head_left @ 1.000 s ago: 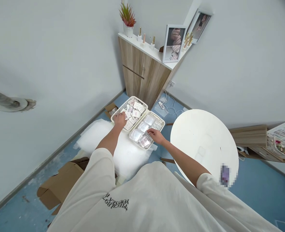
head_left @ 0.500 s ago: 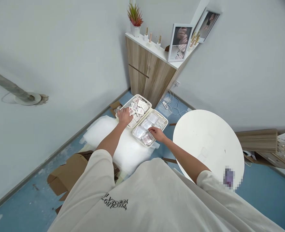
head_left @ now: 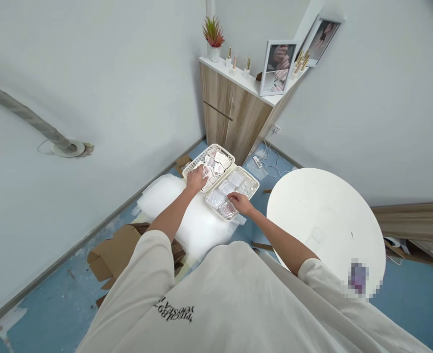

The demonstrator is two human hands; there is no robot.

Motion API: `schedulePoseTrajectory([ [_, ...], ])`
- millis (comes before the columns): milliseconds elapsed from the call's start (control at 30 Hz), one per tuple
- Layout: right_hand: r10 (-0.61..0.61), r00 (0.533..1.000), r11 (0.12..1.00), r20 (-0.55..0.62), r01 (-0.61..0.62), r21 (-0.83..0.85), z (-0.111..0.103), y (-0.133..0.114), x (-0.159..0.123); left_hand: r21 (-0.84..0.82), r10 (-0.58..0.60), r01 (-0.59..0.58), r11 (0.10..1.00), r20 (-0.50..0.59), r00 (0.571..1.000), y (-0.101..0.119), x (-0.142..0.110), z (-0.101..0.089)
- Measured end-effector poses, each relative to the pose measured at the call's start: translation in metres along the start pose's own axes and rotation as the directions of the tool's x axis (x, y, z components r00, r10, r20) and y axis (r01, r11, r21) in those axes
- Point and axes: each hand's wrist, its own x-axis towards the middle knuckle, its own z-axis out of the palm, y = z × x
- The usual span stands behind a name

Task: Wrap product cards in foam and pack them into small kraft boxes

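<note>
Two white plastic baskets stand side by side. The left basket (head_left: 189,164) holds a loose heap of small printed cards (head_left: 218,168). My left hand (head_left: 196,179) reaches into it from the near side, its fingers curled on a small printed card at the heap's edge; the fingertips are partly hidden. The right basket (head_left: 256,185) has several stacks of clear plastic packets (head_left: 236,177), with pinkish contents showing in the nearest packet (head_left: 227,210). My right hand (head_left: 240,202) comes over its right rim, thumb and fingers pinched together at a clear packet near the middle.
White padded wrapping (head_left: 187,220) lies under and before the baskets. An opened cardboard box (head_left: 115,255) is at the left. A round white table (head_left: 323,211) stands right of my right arm. Behind is a wooden cabinet (head_left: 231,108) with bottles, a plant and frames; cables (head_left: 271,162) lie on the floor.
The whole view has shifted slightly, so things sit a bit further right. Both hands stay at their baskets, with only small finger movements.
</note>
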Motion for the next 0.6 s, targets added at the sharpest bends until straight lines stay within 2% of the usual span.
schedulePoseTrajectory([
  [133, 0.000, 0.998, 0.998, -0.056, 0.004, 0.067, -0.004, -0.006, 0.001, -0.071, 0.050, -0.051, 0.996, -0.016, 0.999, 0.026, -0.007, -0.008],
  [300, 0.057, 0.979, 0.977, -0.194, -0.015, 0.212, -0.023, -0.002, 0.000, -0.192, 0.178, -0.174, 0.966, 0.003, 0.984, 0.086, -0.015, -0.007],
  [433, 0.149, 0.931, 0.938, -0.334, -0.026, 0.344, -0.050, 0.016, -0.018, -0.262, 0.294, -0.276, 0.925, 0.029, 0.955, 0.147, -0.025, 0.005],
  [600, 0.207, 0.873, 0.922, -0.442, -0.024, 0.385, -0.085, 0.048, -0.065, -0.358, 0.391, -0.342, 0.869, 0.072, 0.918, 0.220, -0.046, 0.035],
])
